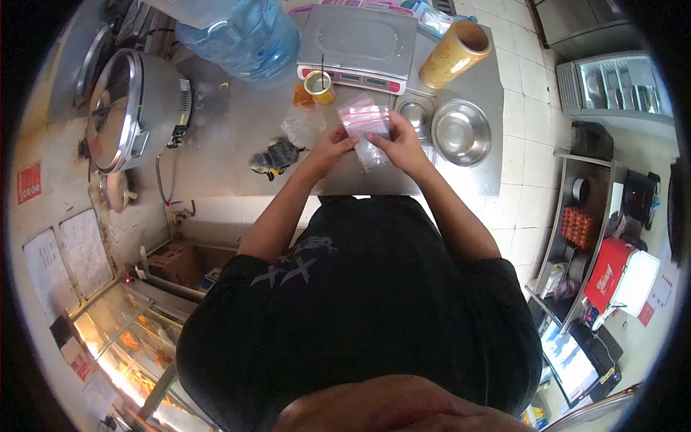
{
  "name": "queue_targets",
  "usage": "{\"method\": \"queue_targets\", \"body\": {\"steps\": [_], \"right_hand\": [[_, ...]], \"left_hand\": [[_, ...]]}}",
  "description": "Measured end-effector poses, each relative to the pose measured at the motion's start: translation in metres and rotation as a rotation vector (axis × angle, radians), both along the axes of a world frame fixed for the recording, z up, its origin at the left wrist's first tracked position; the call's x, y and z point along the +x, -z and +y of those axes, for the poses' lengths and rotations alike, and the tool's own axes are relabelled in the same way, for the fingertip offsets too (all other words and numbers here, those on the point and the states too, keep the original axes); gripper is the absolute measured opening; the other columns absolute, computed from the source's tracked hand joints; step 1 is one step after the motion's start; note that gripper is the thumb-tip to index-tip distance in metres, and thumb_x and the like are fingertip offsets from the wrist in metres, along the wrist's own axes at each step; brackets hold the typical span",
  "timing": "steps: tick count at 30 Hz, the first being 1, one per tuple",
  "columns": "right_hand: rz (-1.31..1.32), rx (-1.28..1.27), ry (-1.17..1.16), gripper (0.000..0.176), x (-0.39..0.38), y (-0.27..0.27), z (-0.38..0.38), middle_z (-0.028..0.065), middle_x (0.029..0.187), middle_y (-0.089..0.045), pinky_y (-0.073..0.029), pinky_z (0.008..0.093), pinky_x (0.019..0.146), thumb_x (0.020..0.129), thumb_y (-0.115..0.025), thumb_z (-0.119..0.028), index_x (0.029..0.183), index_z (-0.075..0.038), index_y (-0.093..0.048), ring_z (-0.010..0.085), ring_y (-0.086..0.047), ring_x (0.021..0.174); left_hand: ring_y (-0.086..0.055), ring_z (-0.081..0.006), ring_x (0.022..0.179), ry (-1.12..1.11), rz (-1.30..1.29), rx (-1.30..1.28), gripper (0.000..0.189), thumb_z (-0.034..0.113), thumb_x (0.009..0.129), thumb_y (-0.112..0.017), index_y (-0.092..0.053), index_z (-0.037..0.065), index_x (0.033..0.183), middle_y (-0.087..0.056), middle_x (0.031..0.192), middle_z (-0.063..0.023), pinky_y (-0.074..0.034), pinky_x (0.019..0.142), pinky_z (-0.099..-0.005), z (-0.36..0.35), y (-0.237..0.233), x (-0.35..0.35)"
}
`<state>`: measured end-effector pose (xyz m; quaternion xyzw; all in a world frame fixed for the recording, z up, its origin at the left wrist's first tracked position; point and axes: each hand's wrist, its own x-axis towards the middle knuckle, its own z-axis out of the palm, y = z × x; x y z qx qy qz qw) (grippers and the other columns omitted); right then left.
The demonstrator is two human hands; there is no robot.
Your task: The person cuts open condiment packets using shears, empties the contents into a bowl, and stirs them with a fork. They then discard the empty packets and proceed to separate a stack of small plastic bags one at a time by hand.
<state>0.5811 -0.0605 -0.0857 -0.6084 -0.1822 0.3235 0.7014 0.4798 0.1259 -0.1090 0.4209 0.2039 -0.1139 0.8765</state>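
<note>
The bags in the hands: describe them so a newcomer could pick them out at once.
On the steel table, look in front of the grey weighing scale, where the left hand and right hand meet. They pinch a small bunch of clear plastic bags. Unlike the steel bowls to the right, these are floppy, see-through and carry a pink strip across the top.

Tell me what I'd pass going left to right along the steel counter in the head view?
Rice cooker → water jug → small tin cup → zip bags → small steel bowl → large steel bowl.
</note>
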Motion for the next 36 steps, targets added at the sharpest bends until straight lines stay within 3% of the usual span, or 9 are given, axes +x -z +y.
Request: {"method": "queue_targets", "body": {"steps": [2, 4, 5, 7, 11, 23, 26, 32, 36], "right_hand": [[0.141, -0.116, -0.003, 0.037, -0.017, -0.036, -0.015, 0.0030, 0.114, -0.068, -0.049, 0.0274, 0.087, 0.092, -0.070, -0.002, 0.127, -0.005, -0.059, 0.0107, -0.062, 0.101], [0.178, -0.017, 0.066, 0.035, -0.041, -0.041, -0.020, 0.0034, 0.105, -0.069, -0.053, 0.0305, 0.082, 0.089, -0.074, -0.005, 0.122, -0.006, -0.062, 0.0132, -0.065, 0.093], [0.472, 0.044, 0.066, 0.036, -0.053, -0.086, -0.019, 0.0054, 0.111, -0.068, -0.052, 0.0340, 0.088, 0.090, -0.072, -0.005, 0.125, -0.005, -0.061, 0.0162, -0.065, 0.100], [0.601, 0.113, 0.036, 0.038, -0.073, -0.105, -0.023, 0.0061, 0.115, -0.067, -0.051, 0.0354, 0.091, 0.091, -0.071, -0.004, 0.127, -0.005, -0.059, 0.0176, -0.064, 0.104], [0.810, 0.237, -0.075, 0.047, -0.105, -0.102, -0.033, 0.0109, 0.129, -0.059, -0.044, 0.0403, 0.103, 0.092, -0.064, -0.011, 0.135, 0.000, -0.050, 0.0216, -0.057, 0.121], [0.727, 0.245, 0.040, 0.054, -0.146, -0.104, -0.038, 0.0126, 0.133, -0.057, -0.041, 0.0371, 0.108, 0.090, -0.063, -0.012, 0.139, 0.005, -0.046, 0.0213, -0.054, 0.125], [0.744, 0.342, 0.082, 0.051, -0.152, -0.107, -0.045, 0.0109, 0.131, -0.059, -0.040, 0.0352, 0.108, 0.090, -0.064, -0.009, 0.137, 0.005, -0.048, 0.0198, -0.055, 0.124], [0.636, 0.329, 0.112, 0.046, -0.162, -0.104, -0.061, 0.0086, 0.128, -0.061, -0.041, 0.0337, 0.108, 0.090, -0.068, -0.007, 0.133, 0.003, -0.054, 0.0172, -0.056, 0.122], [0.709, 0.311, 0.190, 0.046, -0.168, -0.095, -0.082, 0.0081, 0.124, -0.064, -0.047, 0.0341, 0.101, 0.090, -0.069, -0.004, 0.133, 0.001, -0.053, 0.0172, -0.063, 0.112]], "left_hand": [[-0.053, -0.0202, 0.126, 0.064, -0.259, 0.324, 0.051, 0.013, 0.096, -0.065, -0.048, 0.002, 0.143, -0.057, 0.137, -0.0096, -0.041, 0.107, -0.0377, -0.008, -0.037, -0.005], [-0.051, -0.0247, 0.131, 0.045, -0.349, 0.320, 0.058, 0.010, 0.094, -0.065, -0.043, 0.003, 0.147, -0.054, 0.141, -0.0129, -0.040, 0.110, -0.0409, -0.020, -0.085, -0.008], [-0.050, -0.0279, 0.132, -0.027, -0.463, 0.265, 0.063, 0.013, 0.093, -0.066, -0.040, 0.002, 0.149, -0.052, 0.143, -0.0166, -0.039, 0.110, -0.0427, -0.025, -0.100, -0.009], [-0.048, -0.0351, 0.134, -0.094, -0.600, 0.125, 0.064, 0.014, 0.088, -0.069, -0.043, 0.000, 0.144, -0.047, 0.146, -0.0244, -0.036, 0.113, -0.0472, -0.033, -0.130, -0.011], [-0.049, -0.0304, 0.133, 0.344, -0.798, 0.260, 0.034, 0.004, 0.085, -0.065, -0.062, 0.001, 0.119, -0.058, 0.133, -0.0194, -0.037, 0.112, -0.0451, -0.018, -0.119, -0.022], [-0.055, -0.0302, 0.124, 0.111, -0.666, -0.022, 0.019, 0.007, 0.088, -0.068, -0.058, 0.005, 0.104, -0.061, 0.120, -0.0167, -0.040, 0.108, -0.0451, -0.048, -0.120, -0.058], [-0.057, -0.0310, 0.122, 0.330, -0.823, 0.164, 0.018, 0.007, 0.088, -0.068, -0.058, 0.004, 0.103, -0.062, 0.114, -0.0146, -0.042, 0.107, -0.0455, -0.044, -0.112, -0.051], [-0.058, -0.0310, 0.120, 0.398, -0.824, -0.038, 0.019, 0.012, 0.090, -0.068, -0.059, 0.003, 0.103, -0.063, 0.116, -0.0150, -0.041, 0.107, -0.0461, -0.064, -0.087, -0.046], [-0.055, -0.0306, 0.125, 0.483, -0.770, 0.071, 0.031, 0.020, 0.090, -0.069, -0.059, 0.002, 0.114, -0.060, 0.125, -0.0162, -0.040, 0.109, -0.0460, -0.079, -0.086, -0.041]]}}
